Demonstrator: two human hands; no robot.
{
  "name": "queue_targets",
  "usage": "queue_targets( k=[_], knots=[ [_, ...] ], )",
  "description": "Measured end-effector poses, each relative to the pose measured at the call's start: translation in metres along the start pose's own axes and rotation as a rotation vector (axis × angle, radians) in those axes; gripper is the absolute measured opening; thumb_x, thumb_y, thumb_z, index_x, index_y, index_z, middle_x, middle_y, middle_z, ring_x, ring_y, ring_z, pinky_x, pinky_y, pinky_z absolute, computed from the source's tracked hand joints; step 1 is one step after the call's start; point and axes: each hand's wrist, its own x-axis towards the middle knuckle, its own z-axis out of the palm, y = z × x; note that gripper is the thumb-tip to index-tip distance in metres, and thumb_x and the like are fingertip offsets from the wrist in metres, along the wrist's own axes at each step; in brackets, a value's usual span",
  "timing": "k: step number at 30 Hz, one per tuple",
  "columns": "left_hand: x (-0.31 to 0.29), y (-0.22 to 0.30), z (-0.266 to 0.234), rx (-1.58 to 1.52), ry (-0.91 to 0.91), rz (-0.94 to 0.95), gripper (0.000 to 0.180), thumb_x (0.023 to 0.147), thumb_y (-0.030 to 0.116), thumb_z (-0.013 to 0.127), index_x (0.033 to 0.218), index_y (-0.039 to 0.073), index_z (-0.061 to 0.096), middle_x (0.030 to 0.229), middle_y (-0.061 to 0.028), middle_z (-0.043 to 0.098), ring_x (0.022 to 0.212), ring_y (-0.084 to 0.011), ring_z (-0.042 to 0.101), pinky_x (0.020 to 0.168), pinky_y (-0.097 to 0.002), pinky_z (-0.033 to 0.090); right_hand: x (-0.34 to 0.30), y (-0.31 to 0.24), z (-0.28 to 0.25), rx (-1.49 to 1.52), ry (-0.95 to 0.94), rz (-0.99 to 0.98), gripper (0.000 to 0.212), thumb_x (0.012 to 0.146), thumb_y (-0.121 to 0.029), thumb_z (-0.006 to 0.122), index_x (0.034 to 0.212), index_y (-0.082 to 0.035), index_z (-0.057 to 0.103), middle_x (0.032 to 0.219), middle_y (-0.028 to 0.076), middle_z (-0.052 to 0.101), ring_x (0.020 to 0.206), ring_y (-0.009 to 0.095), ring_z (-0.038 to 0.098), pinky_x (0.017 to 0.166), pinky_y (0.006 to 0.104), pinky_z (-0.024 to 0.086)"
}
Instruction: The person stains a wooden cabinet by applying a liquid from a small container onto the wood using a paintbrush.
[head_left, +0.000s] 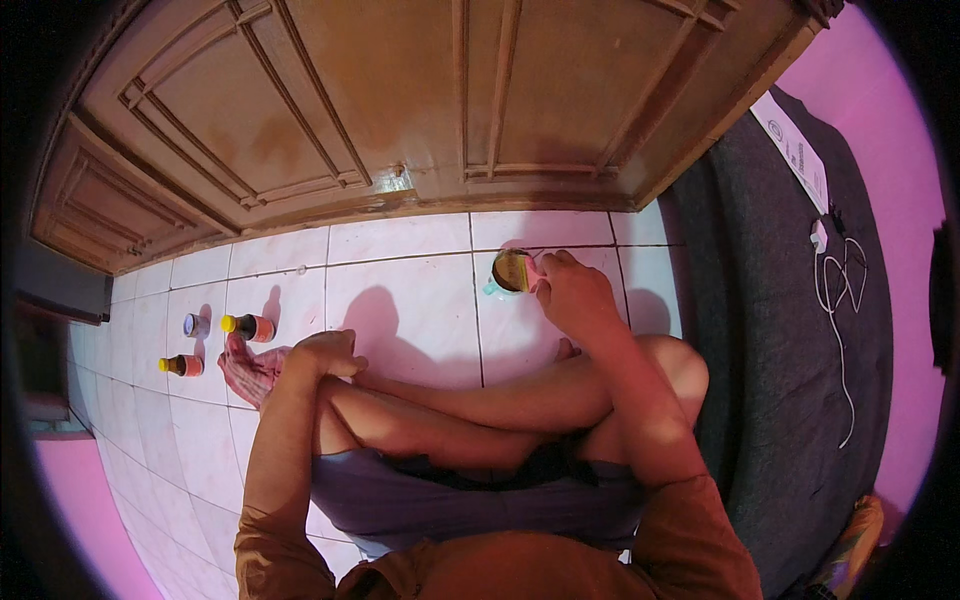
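while the right hand reaches forward over the floor tiles, its fingertips close in a pinch on a small pink and yellow piece at the right side of a cup. that piece may be a sponge, though the knuckles cover much of it and its full shape cannot be made out. the cup is on the tiles, near the foot of the carved wooden cabinet, its pale green handle pointing toward the lower left; the inside shows brown, but whether that is liquid or a stain is hard to tell, and the right part of the mouth is blocked by the piece.

the left hand rests by the crossed shins, fingers bent in loosely; the palm is turned away, so i cannot tell whether anything is in it. just beside its wrist lies a red and white patterned cloth, partly hidden by the forearm. beyond the cloth are two dark bottles with yellow caps and a small jar, its label too small to make out.

on the right, a dark couch bears a white sheet and a white cable; a patterned orange fabric is lost in the dark rim.
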Motion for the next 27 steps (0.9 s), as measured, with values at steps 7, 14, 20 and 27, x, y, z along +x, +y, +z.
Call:
queue_targets(
  k=[7,14,20,27],
  knots=[
    [0.001,-0.001,0.000,0.004,-0.018,0.000,0.060,0.080,0.042,0.061,0.119,-0.003,0.056,0.121,-0.0214,0.063,0.114,-0.0334,0.060,0.096,-0.0408,0.047,0.001,0.003,0.013,-0.005,0.028,-0.012,0.018,0.086,-0.016,0.062,0.099,-0.004,0.060,0.102,0.013,0.064,0.085,0.035,0.065,0.074,0.0461,0.052],
    [0.009,-0.010,0.009,-0.008,0.058,0.034,0.051,0.078,0.041,0.064,0.108,0.000,0.059,0.107,-0.0199,0.067,0.101,-0.0344,0.063,0.087,-0.0416,0.049,0.000,0.002,0.011,0.007,0.046,-0.030,0.020,0.085,-0.016,0.063,0.101,-0.004,0.062,0.103,0.014,0.065,0.087,0.035,0.066,0.075,0.0453,0.053],
    [0.004,-0.007,0.006,-0.016,0.051,0.026,0.051,0.079,0.041,0.063,0.110,0.001,0.059,0.108,-0.0196,0.067,0.103,-0.0340,0.063,0.088,-0.0416,0.049,-0.004,0.009,-0.014,0.081,0.070,0.028,0.021,0.085,-0.015,0.062,0.102,-0.003,0.064,0.104,0.016,0.067,0.090,0.035,0.066,0.079,0.0422,0.053],
    [0.009,-0.014,0.009,-0.008,0.047,0.062,0.056,0.080,0.043,0.061,0.114,-0.001,0.058,0.112,-0.0204,0.066,0.106,-0.0342,0.062,0.090,-0.0416,0.048,-0.004,0.039,-0.031,0.424,-0.017,0.215,0.024,0.086,-0.020,0.062,0.100,0.000,0.066,0.097,0.022,0.068,0.089,0.036,0.068,0.079,0.0416,0.053]
  ],
)
